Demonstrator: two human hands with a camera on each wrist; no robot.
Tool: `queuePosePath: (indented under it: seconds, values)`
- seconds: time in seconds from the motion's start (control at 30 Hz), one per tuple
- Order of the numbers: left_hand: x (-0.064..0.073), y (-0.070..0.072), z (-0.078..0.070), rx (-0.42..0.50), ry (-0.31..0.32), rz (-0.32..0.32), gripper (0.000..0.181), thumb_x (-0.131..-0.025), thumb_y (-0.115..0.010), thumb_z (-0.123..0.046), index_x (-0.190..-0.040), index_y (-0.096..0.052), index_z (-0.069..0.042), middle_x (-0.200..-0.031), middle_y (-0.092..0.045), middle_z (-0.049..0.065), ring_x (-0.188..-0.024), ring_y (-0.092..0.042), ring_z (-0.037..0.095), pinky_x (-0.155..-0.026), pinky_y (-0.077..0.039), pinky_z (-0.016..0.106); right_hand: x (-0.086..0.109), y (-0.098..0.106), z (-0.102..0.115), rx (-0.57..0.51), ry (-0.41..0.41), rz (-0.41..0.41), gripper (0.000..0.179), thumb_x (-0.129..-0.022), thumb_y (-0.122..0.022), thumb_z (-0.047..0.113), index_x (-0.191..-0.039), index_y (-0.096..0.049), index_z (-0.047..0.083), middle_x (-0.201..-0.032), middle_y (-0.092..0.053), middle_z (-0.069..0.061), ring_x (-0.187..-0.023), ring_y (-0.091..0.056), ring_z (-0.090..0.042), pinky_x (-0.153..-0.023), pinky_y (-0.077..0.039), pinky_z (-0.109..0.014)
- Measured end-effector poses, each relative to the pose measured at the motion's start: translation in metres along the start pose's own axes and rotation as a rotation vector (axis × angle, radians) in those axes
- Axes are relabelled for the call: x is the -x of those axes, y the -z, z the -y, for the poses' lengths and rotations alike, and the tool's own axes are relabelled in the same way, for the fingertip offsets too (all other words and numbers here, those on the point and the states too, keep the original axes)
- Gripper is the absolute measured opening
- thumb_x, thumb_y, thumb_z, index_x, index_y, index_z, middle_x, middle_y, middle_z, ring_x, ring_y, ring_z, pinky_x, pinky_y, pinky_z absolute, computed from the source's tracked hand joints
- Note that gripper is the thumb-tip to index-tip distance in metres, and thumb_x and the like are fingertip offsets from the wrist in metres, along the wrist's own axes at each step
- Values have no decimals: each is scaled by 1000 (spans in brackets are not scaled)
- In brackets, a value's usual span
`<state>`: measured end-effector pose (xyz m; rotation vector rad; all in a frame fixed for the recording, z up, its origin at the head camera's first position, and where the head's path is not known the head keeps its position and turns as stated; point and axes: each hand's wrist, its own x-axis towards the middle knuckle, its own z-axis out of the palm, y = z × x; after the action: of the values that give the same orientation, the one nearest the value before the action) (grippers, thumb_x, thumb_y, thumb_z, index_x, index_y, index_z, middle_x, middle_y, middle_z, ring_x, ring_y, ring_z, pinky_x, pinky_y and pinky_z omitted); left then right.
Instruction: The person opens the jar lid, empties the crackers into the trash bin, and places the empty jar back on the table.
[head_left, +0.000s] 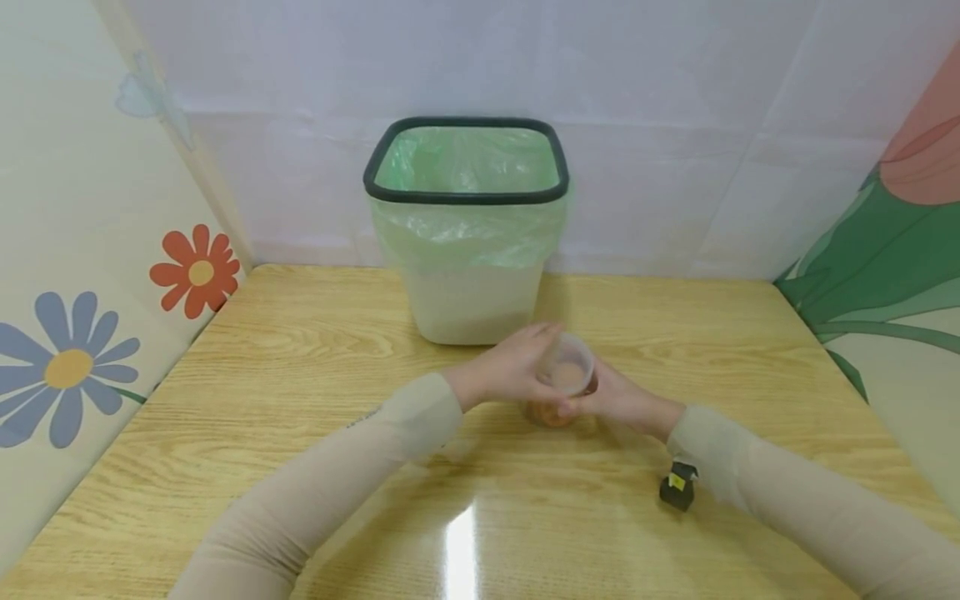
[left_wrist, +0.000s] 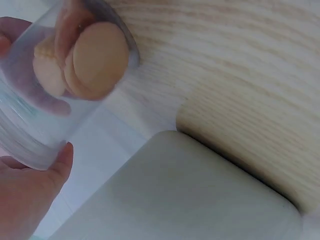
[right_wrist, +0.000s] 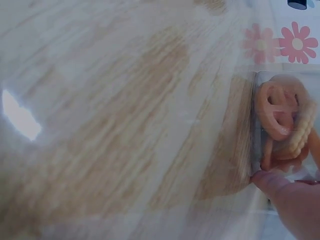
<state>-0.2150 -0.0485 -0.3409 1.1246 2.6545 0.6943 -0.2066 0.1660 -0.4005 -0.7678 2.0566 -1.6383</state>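
A clear plastic jar with a translucent whitish top is held between both hands, tilted, over the table. Several round tan biscuits lie inside it, and a pretzel-shaped one shows through its wall in the right wrist view. My left hand grips the jar at its upper end, thumb and fingers on opposite sides. From the right, my right hand holds the jar's side, its thumb pressed against the wall. Whether the top is a separate lid cannot be told.
Behind the jar stands a pale waste bin with a dark rim and a green liner bag. A small black box with a yellow mark is beside the right sleeve. The wooden table meets a white cloth backdrop and flower-patterned sides.
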Motion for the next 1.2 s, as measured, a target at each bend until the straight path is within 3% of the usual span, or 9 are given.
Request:
queuePosePath:
  seconds: [0.33, 0.53, 0.7, 0.87, 1.1, 1.2]
  values:
    - [2, -9, -5, -6, 23, -85, 103, -83, -83, -34, -152, -23, 15, -155, -31, 33, -147, -31, 41, -122, -24, 44, 0, -1, 2, -15, -20, -2, 105, -82, -83, 17, -158, -12, 0, -155, -31, -27, -140, -34, -46, -115, -28, -60]
    - [4, -14, -12, 3, 88, -150, 100, -84, -83, -34, -150, -25, 15, -154, -34, 32, -145, -34, 41, -120, -29, 45, 0, -1, 2, -8, -33, -6, 102, -84, -81, 15, -158, -13, 0, -155, -31, -28, -140, -34, -47, -115, -29, -60]
    - [6, -16, -14, -2, 129, -163, 103, -84, -82, -40, -151, -25, 15, -155, -33, 32, -145, -34, 41, -120, -29, 45, 0, -2, 3, -6, -45, -4, 102, -83, -81, 15, -158, -14, 1, -156, -31, -26, -141, -34, -45, -115, -28, -60]
    - [5, -14, -13, -19, 143, -123, 106, -86, -79, -44, -153, -21, 13, -158, -28, 30, -148, -29, 39, -121, -26, 44, 0, -1, 3, 5, -52, -14, 101, -83, -79, 10, -158, -14, 1, -155, -31, -26, -141, -34, -46, -115, -29, -60]
    - [1, -2, -6, -3, 48, -27, 110, -84, -81, -42, -155, -16, 11, -161, -21, 29, -151, -21, 38, -124, -18, 43, 0, -1, 1, 8, -29, -4, 104, -82, -81, 14, -159, -12, 2, -156, -31, -25, -141, -33, -46, -115, -29, -60]
    - [0, 1, -2, 19, 41, 26, 109, -86, -80, -41, -157, -13, 8, -164, -17, 25, -153, -17, 36, -124, -16, 43, -1, 0, 1, 4, -21, 7, 109, -82, -84, 22, -160, -10, 4, -158, -30, -24, -142, -33, -45, -115, -28, -61]
